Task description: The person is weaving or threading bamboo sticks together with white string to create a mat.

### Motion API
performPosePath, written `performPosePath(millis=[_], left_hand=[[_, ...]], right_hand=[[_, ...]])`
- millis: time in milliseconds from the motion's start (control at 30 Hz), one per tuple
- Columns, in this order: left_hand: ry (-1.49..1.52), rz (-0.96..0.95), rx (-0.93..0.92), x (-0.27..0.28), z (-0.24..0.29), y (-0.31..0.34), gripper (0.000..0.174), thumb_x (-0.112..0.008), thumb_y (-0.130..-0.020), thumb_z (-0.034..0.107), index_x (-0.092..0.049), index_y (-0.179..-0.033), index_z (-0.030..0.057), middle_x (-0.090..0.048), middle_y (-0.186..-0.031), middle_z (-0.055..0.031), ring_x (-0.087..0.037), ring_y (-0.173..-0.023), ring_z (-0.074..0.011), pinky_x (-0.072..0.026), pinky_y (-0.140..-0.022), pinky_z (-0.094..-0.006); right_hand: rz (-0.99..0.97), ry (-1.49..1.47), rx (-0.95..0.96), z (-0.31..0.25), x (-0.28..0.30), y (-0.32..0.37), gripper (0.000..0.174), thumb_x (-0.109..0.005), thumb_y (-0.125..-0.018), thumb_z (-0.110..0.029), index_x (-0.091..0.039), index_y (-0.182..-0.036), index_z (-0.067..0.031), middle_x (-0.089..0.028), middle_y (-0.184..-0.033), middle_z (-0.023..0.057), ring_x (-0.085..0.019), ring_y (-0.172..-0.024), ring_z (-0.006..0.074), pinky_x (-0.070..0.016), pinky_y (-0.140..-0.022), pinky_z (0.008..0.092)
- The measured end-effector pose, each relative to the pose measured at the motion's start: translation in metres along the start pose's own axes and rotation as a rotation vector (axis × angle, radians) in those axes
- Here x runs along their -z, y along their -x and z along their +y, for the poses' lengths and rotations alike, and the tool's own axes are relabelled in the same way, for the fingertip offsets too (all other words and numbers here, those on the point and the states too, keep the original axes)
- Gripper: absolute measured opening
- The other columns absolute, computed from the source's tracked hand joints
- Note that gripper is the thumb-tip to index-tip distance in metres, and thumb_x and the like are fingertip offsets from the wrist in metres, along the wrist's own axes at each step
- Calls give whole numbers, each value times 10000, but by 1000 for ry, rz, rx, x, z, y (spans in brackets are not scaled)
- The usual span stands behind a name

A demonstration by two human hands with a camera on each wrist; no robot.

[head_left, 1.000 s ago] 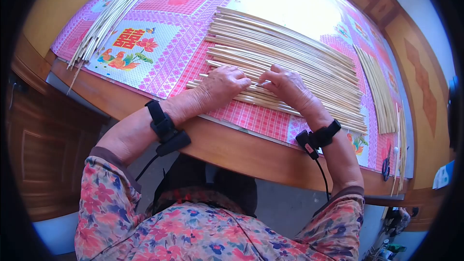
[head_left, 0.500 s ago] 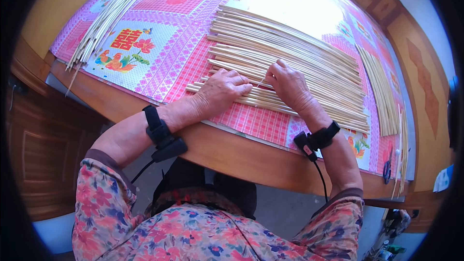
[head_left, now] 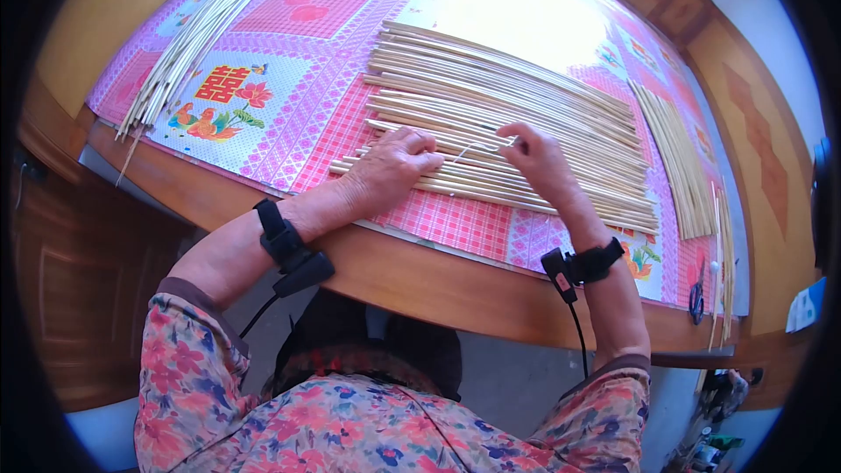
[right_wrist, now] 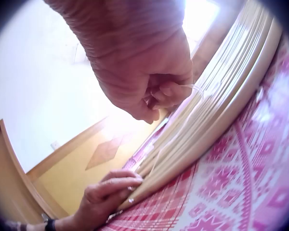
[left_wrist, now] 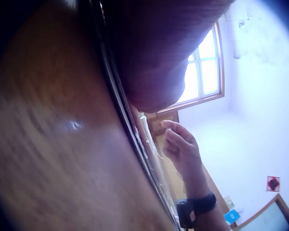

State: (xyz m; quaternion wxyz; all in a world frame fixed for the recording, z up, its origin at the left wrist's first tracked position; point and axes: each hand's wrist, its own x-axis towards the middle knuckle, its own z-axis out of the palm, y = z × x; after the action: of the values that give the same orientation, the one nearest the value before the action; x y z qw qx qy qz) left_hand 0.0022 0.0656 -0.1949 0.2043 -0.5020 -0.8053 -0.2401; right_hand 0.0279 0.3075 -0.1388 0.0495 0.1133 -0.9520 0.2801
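Pale thin sticks (head_left: 526, 118) lie side by side in a wide row on the patterned tablecloth. My left hand (head_left: 394, 171) is over the left part of the nearest sticks, its fingers and thumb gripping them in the right wrist view. Further right, above the row, my right hand (head_left: 541, 162) has its fingers curled and pinches a thin white string (right_wrist: 196, 87). That string slants down across the sticks toward the left fingertips. In the left wrist view, the left hand (left_wrist: 156, 57) is dark and close, and its fingertips are hidden.
A loose bundle of pale sticks (head_left: 188, 48) lies at the far left of the table. Another flat bundle (head_left: 674, 158) is at the right, with scissors (head_left: 696, 298) near the right front corner. The wooden table edge (head_left: 438, 276) runs under both forearms.
My right hand has moved away from the left hand, to the right, and a longer length of string now shows between them. The left hand has stayed at the near sticks.
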Motion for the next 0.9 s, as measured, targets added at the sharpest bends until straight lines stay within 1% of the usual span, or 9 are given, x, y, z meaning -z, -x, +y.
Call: performPosePath(millis=[33,167,233,300,333,500,633,667,900], left_hand=[[30,1,28,1,0,0,237,-532,-728,49,-576,-962,40,-554,-974,-112,-524,-928,-265,-405,-828,-367],[-150,0,-29,15,9,-8,192,-534,-754,45,-564,-943,19,-552,-976,-110,-528,-900,-260,-399,-827,-368],[-94,-135,-41,15,11,-13,263,-532,-793,97,-537,-1044,17,-509,-1119,-125,-484,-1042,-266,-349,-909,-396],[-173,-134,-35,10,19,-20,404,-516,-831,202,-454,-1191,29,-387,-1289,-139,-332,-1227,-261,-226,-1014,-433],[-188,-292,58,11,20,-24,529,-449,-865,316,-327,-1299,39,-226,-1400,-126,-142,-1322,-235,-84,-1065,-441],[-199,-424,92,-7,6,-20,561,-303,-899,396,-277,-1323,29,-205,-1410,-132,-130,-1325,-238,-48,-1064,-465],[-195,-510,104,-3,5,-21,559,-309,-898,383,-263,-1328,28,-183,-1418,-129,-115,-1329,-227,-38,-1070,-447],[-165,-543,120,-1,5,-23,558,-331,-889,355,-245,-1336,31,-168,-1422,-133,-101,-1331,-230,-26,-1072,-436],[-109,-632,125,12,-7,-41,558,-356,-882,315,-213,-1351,48,-148,-1428,-129,-80,-1335,-228,-11,-1075,-418]], right_hand=[[12,-104,-147,5,9,8,170,-580,-792,-167,-591,-898,-35,-522,-649,62,-512,-610,145,-419,-580,284],[280,-202,-175,42,46,42,134,-537,-843,-142,-605,-867,-29,-497,-626,0,-440,-576,60,-379,-525,228],[296,-373,-379,43,70,59,140,-532,-852,-153,-613,-847,-39,-504,-636,-23,-437,-580,49,-372,-523,208],[367,-388,-361,46,82,68,150,-523,-858,-157,-615,-843,-40,-502,-634,-28,-433,-580,44,-367,-524,200],[421,-411,-335,48,88,74,161,-515,-865,-160,-618,-840,-40,-500,-632,-32,-429,-580,39,-363,-525,193],[401,-386,-408,110,63,98,193,-505,-866,-170,-620,-840,-17,-546,-676,-15,-482,-630,54,-397,-583,203],[278,-158,-365,135,53,99,238,-490,-835,-221,-613,-835,-18,-600,-681,76,-564,-635,167,-442,-608,283],[258,-41,-344,134,52,99,262,-464,-820,-244,-605,-808,-23,-604,-709,147,-589,-678,280,-452,-642,369],[214,177,-452,125,45,102,285,-439,-817,-247,-593,-762,-14,-592,-758,215,-567,-755,376,-431,-707,458]])
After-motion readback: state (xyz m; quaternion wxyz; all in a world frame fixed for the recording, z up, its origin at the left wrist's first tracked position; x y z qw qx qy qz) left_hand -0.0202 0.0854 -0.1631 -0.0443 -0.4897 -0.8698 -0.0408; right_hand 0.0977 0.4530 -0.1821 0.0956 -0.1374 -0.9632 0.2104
